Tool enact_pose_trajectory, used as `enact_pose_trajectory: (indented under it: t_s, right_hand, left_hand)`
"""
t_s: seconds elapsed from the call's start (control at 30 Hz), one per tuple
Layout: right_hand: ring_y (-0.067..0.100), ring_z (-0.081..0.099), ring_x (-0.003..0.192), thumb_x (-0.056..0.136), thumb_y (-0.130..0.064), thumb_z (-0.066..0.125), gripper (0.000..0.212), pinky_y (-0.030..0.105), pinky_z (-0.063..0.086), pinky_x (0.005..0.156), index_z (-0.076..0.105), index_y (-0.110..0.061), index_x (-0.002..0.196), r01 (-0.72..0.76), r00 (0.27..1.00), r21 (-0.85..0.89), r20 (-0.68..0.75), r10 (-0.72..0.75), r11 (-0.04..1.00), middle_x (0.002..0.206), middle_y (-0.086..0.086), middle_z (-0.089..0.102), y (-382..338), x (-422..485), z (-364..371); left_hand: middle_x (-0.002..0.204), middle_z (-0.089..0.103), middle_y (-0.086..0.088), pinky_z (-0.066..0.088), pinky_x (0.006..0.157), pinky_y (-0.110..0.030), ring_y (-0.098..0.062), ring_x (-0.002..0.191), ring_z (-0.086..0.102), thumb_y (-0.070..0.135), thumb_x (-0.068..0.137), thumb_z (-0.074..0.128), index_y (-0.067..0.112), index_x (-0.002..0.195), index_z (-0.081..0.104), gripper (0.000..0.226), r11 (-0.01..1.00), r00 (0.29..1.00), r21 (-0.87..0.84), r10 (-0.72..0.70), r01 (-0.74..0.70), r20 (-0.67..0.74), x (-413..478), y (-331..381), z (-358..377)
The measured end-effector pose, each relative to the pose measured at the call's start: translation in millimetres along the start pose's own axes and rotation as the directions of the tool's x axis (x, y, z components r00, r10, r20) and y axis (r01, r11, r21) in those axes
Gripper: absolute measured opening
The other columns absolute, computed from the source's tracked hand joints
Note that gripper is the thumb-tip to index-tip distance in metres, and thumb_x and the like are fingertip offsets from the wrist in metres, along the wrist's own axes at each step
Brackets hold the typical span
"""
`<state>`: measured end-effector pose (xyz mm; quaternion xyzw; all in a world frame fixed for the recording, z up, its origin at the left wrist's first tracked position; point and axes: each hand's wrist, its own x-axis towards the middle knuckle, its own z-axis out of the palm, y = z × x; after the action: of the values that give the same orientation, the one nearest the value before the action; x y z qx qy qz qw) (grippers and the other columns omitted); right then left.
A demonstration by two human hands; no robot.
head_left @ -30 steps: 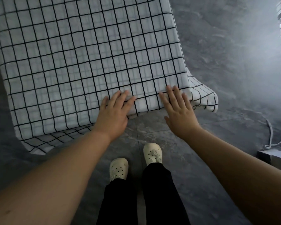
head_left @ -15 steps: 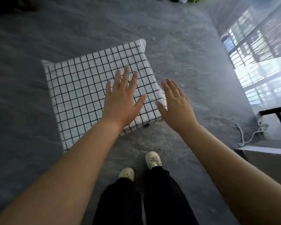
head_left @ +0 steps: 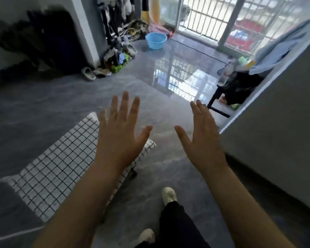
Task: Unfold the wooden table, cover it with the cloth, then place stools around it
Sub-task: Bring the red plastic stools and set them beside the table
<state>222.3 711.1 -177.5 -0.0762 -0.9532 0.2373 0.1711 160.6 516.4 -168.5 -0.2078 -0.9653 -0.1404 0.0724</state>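
The low table stands at lower left, covered by a white cloth with a black grid; only a dark leg shows under its near corner. My left hand is raised above the cloth's right edge, fingers spread and straight, holding nothing. My right hand is lifted beside it over bare floor, also spread and empty. Neither hand touches the cloth. No stools are plainly visible around the table.
Grey tiled floor lies ahead. A blue basin sits near the barred balcony door. Shoes and clutter line the left wall. A dark stand with clothes and bottles sits right, next to a grey wall.
Both hands lifted off the cloth's front edge and rose into the air. The view swung up and right, so the table now sits at lower left.
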Motion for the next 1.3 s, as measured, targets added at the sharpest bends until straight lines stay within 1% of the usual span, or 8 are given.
enact_pose_trajectory:
  t_s: [0.13, 0.3, 0.53, 0.63, 0.8, 0.9, 1.07, 1.3]
  right_hand:
    - [0.019, 0.011, 0.146, 0.091, -0.06, 0.033, 0.074, 0.043, 0.018, 0.117, 0.02, -0.016, 0.149, -0.164, 0.976, -0.017, -0.149, 0.159, 0.986, 0.158, 0.006, 0.017, 31.1, -51.2, -57.2]
    - [0.016, 0.006, 0.145, 0.093, -0.058, 0.038, 0.075, 0.036, 0.011, 0.118, 0.016, -0.016, 0.15, -0.406, 0.874, -0.048, -0.314, 0.372, 0.913, 0.159, 0.004, 0.013, 82.1, -126.6, -126.6]
    - [0.03, 0.026, 0.141, 0.091, -0.058, 0.036, 0.077, 0.042, 0.026, 0.114, 0.03, -0.004, 0.146, -0.728, 0.584, -0.023, -0.545, 0.601, 0.685, 0.152, 0.016, 0.031, 146.6, -258.2, -206.5]
    - [0.029, 0.023, 0.143, 0.091, -0.058, 0.037, 0.077, 0.041, 0.026, 0.114, 0.028, -0.005, 0.147, -0.836, 0.432, 0.025, -0.587, 0.685, 0.549, 0.153, 0.016, 0.028, 168.2, -330.5, -230.4]
    - [0.025, 0.02, 0.144, 0.09, -0.064, 0.035, 0.081, 0.042, 0.027, 0.114, 0.022, -0.009, 0.149, -0.95, 0.216, 0.05, -0.611, 0.761, 0.309, 0.155, 0.013, 0.024, 184.7, -434.4, -245.1]
    - [0.022, 0.015, 0.145, 0.087, -0.067, 0.031, 0.084, 0.038, 0.02, 0.116, 0.017, -0.012, 0.15, -0.977, 0.086, 0.108, -0.596, 0.798, 0.186, 0.157, 0.01, 0.02, 188.0, -485.9, -242.4]
    - [0.023, 0.011, 0.146, 0.089, -0.059, 0.035, 0.081, 0.04, 0.013, 0.118, 0.018, -0.009, 0.15, -0.971, -0.117, 0.238, -0.6, 0.791, 0.036, 0.157, 0.012, 0.019, 166.1, -539.5, -233.6]
    - [0.014, 0.001, 0.146, 0.093, -0.055, 0.036, 0.074, 0.027, 0.001, 0.115, 0.013, -0.015, 0.151, -0.889, -0.431, 0.39, -0.532, 0.729, -0.24, 0.159, 0.003, 0.009, 114.9, -584.7, -170.3]
  left_hand:
    - [0.158, -0.011, -0.001, -0.002, 0.113, -0.048, -0.022, 0.144, -0.012, 0.067, 0.085, 0.011, 0.027, 0.15, -0.001, 0.077, 0.98, 0.98, -0.02, 0.197, -0.197, 0.006, 2.1, 69.5, -10.1]
    - [0.158, -0.006, -0.002, -0.001, 0.113, -0.046, -0.022, 0.145, -0.007, 0.066, 0.088, 0.016, 0.026, 0.151, 0.001, 0.076, 0.88, 0.881, -0.044, 0.473, -0.473, 0.006, -3.3, 181.3, -3.2]
    - [0.159, -0.005, -0.003, 0.002, 0.116, -0.046, -0.023, 0.145, -0.008, 0.067, 0.087, 0.012, 0.025, 0.151, 0.001, 0.077, 0.627, 0.622, -0.16, 0.778, -0.763, 0.084, -62.7, 340.8, 25.0]
    - [0.157, -0.01, -0.001, -0.001, 0.116, -0.044, -0.021, 0.144, -0.012, 0.068, 0.087, 0.011, 0.027, 0.15, -0.005, 0.077, 0.485, 0.468, -0.218, 0.875, -0.847, 0.127, -107.2, 403.3, 41.9]
    - [0.156, -0.015, 0.001, -0.002, 0.117, -0.044, -0.02, 0.143, -0.016, 0.067, 0.086, 0.01, 0.027, 0.15, -0.007, 0.078, 0.278, 0.236, -0.285, 0.957, -0.917, 0.171, -177.0, 473.8, 67.5]
    - [0.154, -0.018, 0.001, -0.007, 0.115, -0.041, -0.019, 0.143, -0.017, 0.067, 0.085, 0.009, 0.026, 0.149, -0.008, 0.079, 0.163, 0.108, -0.323, 0.978, -0.932, 0.181, -219.0, 505.5, 79.3]
    - [0.155, -0.017, -0.001, -0.004, 0.116, -0.044, -0.021, 0.143, -0.016, 0.067, 0.083, 0.006, 0.025, 0.149, -0.01, 0.079, -0.035, -0.126, -0.386, 0.969, -0.922, 0.212, -274.6, 528.0, 97.8]
    - [0.154, -0.021, -0.001, -0.008, 0.115, -0.044, -0.021, 0.143, -0.019, 0.067, 0.078, -0.004, 0.024, 0.148, -0.014, 0.083, -0.259, -0.414, -0.477, 0.873, -0.84, 0.256, -335.8, 527.2, 133.2]
